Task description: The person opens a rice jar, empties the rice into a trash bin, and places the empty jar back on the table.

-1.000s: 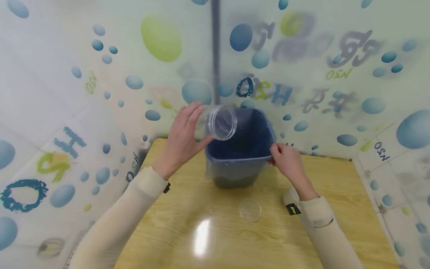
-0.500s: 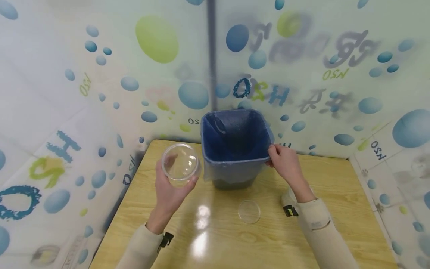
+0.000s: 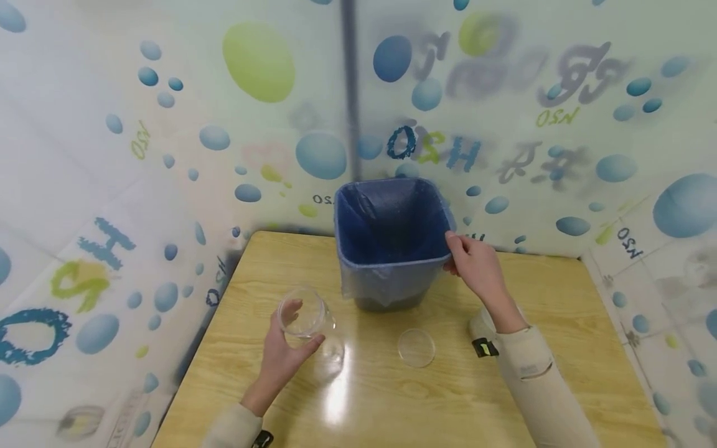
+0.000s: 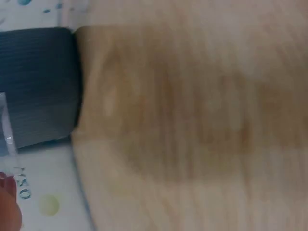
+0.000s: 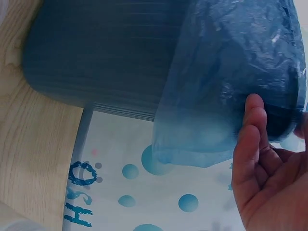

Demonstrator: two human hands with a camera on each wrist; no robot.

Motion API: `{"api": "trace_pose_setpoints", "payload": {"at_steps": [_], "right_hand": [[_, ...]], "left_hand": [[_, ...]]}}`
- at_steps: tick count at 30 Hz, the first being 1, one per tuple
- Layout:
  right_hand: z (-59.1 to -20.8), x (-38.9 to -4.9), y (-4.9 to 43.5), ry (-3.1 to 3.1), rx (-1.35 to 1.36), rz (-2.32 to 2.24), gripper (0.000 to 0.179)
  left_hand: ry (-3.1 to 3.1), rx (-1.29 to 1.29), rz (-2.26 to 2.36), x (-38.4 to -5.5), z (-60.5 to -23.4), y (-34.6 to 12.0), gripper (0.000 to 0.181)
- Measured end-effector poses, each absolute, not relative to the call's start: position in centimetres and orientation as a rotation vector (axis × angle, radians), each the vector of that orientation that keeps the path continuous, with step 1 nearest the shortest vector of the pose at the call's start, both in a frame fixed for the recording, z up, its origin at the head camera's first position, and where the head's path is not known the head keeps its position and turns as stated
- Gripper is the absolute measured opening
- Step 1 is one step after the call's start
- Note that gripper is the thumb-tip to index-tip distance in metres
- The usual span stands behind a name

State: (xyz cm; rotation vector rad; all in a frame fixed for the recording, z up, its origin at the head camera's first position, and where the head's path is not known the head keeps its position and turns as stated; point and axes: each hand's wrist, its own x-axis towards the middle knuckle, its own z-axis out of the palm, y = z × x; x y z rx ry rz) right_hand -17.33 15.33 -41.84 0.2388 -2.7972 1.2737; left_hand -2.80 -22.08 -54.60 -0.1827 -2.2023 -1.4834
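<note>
My left hand (image 3: 278, 354) grips a clear plastic jar (image 3: 318, 317), its round open mouth tipped up toward the head camera, over the table left of the bin. In the left wrist view only the jar's edge (image 4: 6, 129) and a fingertip (image 4: 9, 209) show at the left side. A blue bin (image 3: 386, 292) stands upright at the back, lined with a thin translucent bag (image 5: 192, 134) folded over its rim. At the rim's front right corner, my right hand (image 3: 478, 264) pinches the bag and rim between thumb and fingers. The bin's inside looks dark blue.
A clear round disc (image 3: 416, 348) lies flat on the wooden table (image 3: 448, 410) in front of the bin. Partly hidden behind the right wrist is a whitish cylindrical object (image 3: 480, 322). Patterned walls (image 3: 269, 174) close in behind the table and on both sides.
My left hand has brought the jar from over the bin's opening, leftward and down toward the table, turning its mouth upward. The right hand keeps its hold on the rim.
</note>
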Motion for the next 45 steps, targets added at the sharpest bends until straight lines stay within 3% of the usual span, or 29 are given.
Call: {"api": "trace_pose_setpoints", "payload": {"at_steps": [6, 13, 27, 37, 45], "right_hand": [[-41.5, -16.9, 15.8, -2.765, 0.171, 1.347, 0.068], [-41.6, -15.3, 17.2, -2.722, 0.077, 1.409, 0.075], [-43.9, -9.8, 18.7, -2.638, 0.095, 1.342, 0.052], [-47.1, -7.4, 19.4, -2.727, 0.092, 1.296, 0.045], [-49.6, -6.6, 20.2, -2.818, 0.014, 1.278, 0.05]], "left_hand": [[-2.411, -0.208, -1.544, -2.5, -56.8, -20.8, 0.106], [-2.542, -0.308, -1.51, -3.0, -58.9, -19.9, 0.095], [-2.576, -0.38, -1.56, -3.7, -60.4, -17.9, 0.095], [-2.626, -0.393, -1.549, -3.6, -60.8, -17.1, 0.097], [-2.649, -0.316, -1.554, -3.4, -61.2, -17.6, 0.098]]}}
